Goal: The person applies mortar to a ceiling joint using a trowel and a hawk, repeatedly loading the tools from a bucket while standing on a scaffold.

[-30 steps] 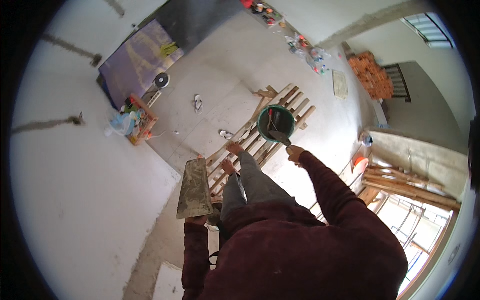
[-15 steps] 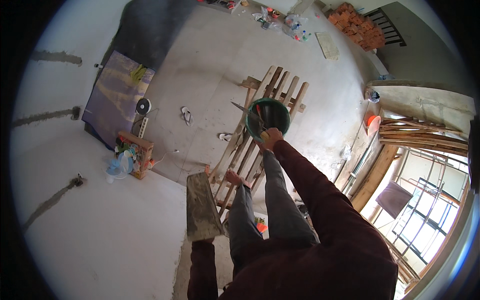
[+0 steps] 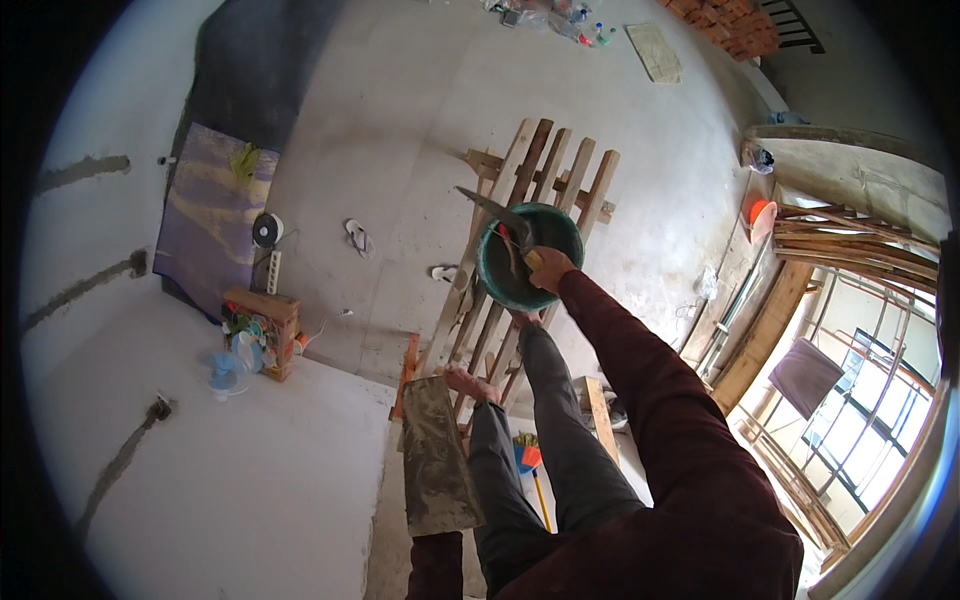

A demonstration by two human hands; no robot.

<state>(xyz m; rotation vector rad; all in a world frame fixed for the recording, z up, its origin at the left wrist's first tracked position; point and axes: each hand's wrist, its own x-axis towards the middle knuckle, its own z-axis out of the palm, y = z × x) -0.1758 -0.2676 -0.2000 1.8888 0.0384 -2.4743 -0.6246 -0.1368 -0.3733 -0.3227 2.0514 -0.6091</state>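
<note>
My right hand (image 3: 549, 270) is closed round the handle of a trowel (image 3: 490, 206), over the green bucket (image 3: 572, 228). The trowel's pointed blade sticks out past the bucket's left rim. The bucket stands on a rack of wooden slats (image 3: 531, 160), and what lies deep in it is too dark to make out. A mortar-stained plasterer's hawk (image 3: 438, 460), a rectangular board, is held up by my left hand at the lower middle. The board hides that hand; only the dark red sleeve (image 3: 436, 562) shows below it. My bare feet (image 3: 470, 385) are on the slats.
Left of the rack lie two flip-flops (image 3: 358, 238). Farther left are a fan (image 3: 267, 230), a power strip (image 3: 273, 272) and a wooden crate (image 3: 262, 305) of odds and ends. Planks (image 3: 850, 250) are stacked at the right, beside a window opening. Bricks (image 3: 725, 25) are piled at the far right.
The view has shifted. The hawk appears lower and farther right, with my left hand no longer showing at its edge. The trowel's blade lies broader to view across the bucket rim.
</note>
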